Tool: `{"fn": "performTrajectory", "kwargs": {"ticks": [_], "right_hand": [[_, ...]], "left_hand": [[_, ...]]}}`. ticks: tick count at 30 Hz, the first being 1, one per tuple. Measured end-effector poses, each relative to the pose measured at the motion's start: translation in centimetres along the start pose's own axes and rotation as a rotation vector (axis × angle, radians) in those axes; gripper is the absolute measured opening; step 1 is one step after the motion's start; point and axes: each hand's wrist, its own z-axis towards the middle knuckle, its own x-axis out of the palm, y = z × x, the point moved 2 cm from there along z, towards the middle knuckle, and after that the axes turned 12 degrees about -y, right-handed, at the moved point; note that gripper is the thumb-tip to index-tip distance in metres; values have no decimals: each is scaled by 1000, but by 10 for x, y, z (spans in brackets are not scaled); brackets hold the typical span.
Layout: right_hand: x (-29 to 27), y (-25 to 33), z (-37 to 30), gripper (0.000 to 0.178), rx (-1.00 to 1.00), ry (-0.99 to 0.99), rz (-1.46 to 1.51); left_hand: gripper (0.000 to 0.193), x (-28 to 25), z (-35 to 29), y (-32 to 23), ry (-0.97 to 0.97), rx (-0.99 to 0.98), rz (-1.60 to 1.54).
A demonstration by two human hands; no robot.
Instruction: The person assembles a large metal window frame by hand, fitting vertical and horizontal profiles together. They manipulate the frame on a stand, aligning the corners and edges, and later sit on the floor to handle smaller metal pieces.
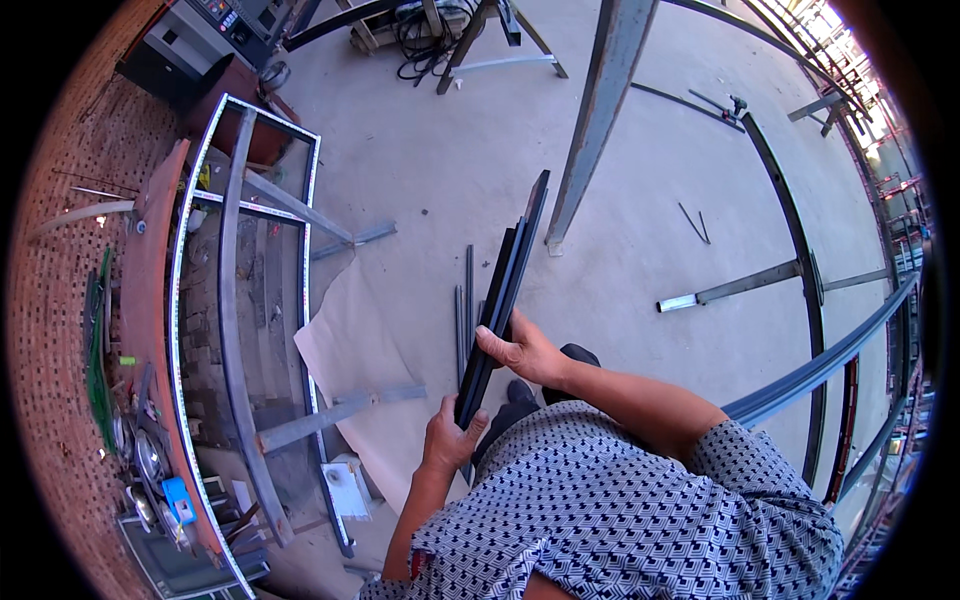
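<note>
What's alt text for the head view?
A person's left hand and right hand grip a bundle of long, dark, slim metal-looking bars above a pale grey concrete-looking floor. At left is a large white-edged rectangular frame; ahead, a grey metal-looking post.

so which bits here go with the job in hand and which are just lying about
Part of the job:
- dark bars, being held
- probably the similar floor bars beside them

Apparently just lying about:
- drill-like tool
- black cables
- thin rods
- blue item at left
</note>
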Motion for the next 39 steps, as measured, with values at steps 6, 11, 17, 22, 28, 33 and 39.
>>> {"fn": "performTrajectory", "kwargs": {"ticks": [6,11,17,22,28,33,39], "right_hand": [[-10,34,130,65,10,26,-144],[-9,76,250,68,-115,55,-353],[18,183,346,70,-173,176,-386],[31,198,430,72,-203,110,-420],[52,239,546,72,-143,-2,-463],[103,267,661,66,-112,-72,-396],[164,343,760,51,-243,-162,-156]], "left_hand": [[82,9,116,-2,30,-79,-60],[83,12,214,-53,-91,-102,-89],[85,-26,316,-106,-238,-114,-71],[83,-50,403,-114,-208,-109,-88],[79,-89,548,-103,-123,-33,-100],[81,-161,680,-106,-30,2,-81],[83,-258,814,-138,63,93,2]]}}
